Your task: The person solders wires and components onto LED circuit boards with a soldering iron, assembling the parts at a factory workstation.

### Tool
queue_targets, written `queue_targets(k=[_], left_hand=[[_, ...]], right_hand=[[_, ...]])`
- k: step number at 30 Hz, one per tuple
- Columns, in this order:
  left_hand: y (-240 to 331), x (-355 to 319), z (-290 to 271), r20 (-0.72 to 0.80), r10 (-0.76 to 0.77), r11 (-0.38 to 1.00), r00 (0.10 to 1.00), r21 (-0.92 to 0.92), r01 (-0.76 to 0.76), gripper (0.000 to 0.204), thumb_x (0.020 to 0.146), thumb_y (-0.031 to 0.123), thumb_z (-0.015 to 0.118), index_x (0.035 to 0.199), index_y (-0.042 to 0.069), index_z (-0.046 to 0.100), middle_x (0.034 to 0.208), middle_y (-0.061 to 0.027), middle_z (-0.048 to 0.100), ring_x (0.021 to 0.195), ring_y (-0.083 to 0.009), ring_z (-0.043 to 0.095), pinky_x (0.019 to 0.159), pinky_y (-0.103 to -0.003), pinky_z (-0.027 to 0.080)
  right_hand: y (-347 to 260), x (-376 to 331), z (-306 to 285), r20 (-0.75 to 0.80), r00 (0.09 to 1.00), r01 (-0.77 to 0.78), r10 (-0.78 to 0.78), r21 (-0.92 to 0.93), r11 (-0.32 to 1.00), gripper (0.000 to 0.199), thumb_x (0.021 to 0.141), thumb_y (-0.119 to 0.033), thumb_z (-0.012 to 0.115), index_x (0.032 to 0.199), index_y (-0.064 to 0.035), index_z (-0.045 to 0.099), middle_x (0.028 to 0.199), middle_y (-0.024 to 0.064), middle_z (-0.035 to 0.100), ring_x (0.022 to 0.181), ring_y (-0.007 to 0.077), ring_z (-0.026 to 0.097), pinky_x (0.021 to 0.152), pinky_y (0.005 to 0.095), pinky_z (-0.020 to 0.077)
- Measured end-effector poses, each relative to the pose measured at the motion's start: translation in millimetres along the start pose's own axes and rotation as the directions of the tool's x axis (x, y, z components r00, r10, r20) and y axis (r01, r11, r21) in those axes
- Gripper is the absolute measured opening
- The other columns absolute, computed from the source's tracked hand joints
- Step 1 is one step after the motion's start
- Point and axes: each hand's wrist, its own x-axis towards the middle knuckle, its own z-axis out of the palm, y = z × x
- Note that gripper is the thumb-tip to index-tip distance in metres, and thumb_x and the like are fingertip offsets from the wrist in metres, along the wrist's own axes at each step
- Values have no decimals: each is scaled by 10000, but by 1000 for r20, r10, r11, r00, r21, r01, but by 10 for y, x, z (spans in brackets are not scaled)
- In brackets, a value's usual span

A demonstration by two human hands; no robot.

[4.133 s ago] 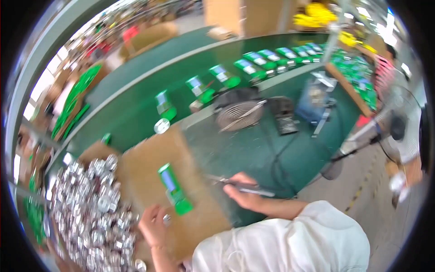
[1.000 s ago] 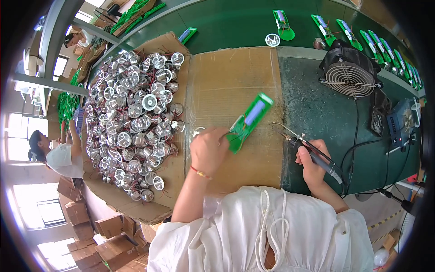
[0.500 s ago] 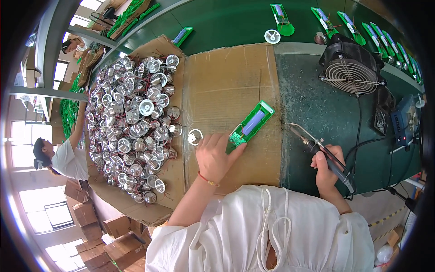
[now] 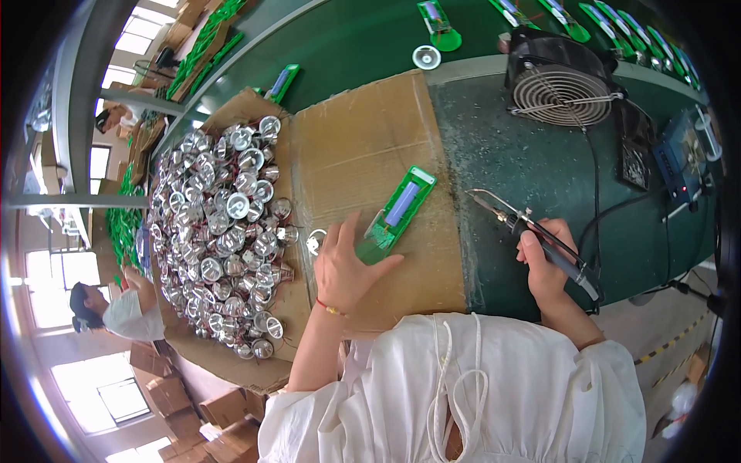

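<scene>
A green flashlight-like casing lies slantwise on the cardboard sheet, with a purple cylindrical battery and a small circuit board inside it. My left hand is at the casing's near end, fingers and thumb spread; whether a fingertip touches it is hard to see. Just left of those fingers is a small white-rimmed reflector cup. On the right, my right hand grips a soldering iron with a thin metal tube along it. Its tip points left, above the cardboard's right edge and apart from the casing.
Shiny reflector cups with red wires fill a cardboard box at left. A black fan stands at far right, near a blue soldering station with a cable. More green casings line the far bench. A co-worker sits at left.
My left hand has loosened from the casing, its fingers spreading and more of the near end showing. My right hand still holds the iron. The view has shifted; the co-worker's raised arm has come down.
</scene>
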Motion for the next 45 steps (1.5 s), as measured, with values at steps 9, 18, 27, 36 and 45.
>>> queue_targets(k=[9,18,27,36,45], left_hand=[[-54,402,-87,399,-310,498,863,-705,505,212,775,111,657,880,-70,621,705,-4,584,600,-49,505,523,-203,405],[-33,1732,-2,98,-232,897,968,-364,252,363,680,291,693,851,-27,655,643,-59,588,586,-115,550,572,-253,445],[-59,3494,707,-198,-374,926,906,-37,375,599,683,486,619,1050,18,543,1168,-180,469,1066,-355,485,853,-457,425],[-1297,3538,42,238,-519,765,821,559,321,717,803,279,570,1393,176,177,1370,-166,343,1261,-357,334,980,-547,272],[-201,2710,-447,57,45,999,997,26,-47,698,676,424,666,1228,46,466,928,-234,619,865,-355,607,757,-409,479]], right_hand=[[-49,34,-46,6,997,-83,83,33,996,152,821,-92,596,840,-7,471,684,71,533,507,84,504,447,206,412],[38,34,-56,39,985,-164,166,-28,986,161,804,-94,631,858,-24,497,653,43,559,559,85,517,525,243,425],[86,25,-7,0,968,-249,249,-4,968,186,795,-85,616,826,-21,444,667,72,531,528,96,507,484,231,430],[268,-14,-78,9,999,-53,53,23,998,262,713,-68,686,858,-27,471,697,112,564,544,116,505,485,246,406],[92,68,48,2,987,-159,160,104,982,138,787,26,557,850,-20,443,718,70,517,553,94,512,502,232,421]])
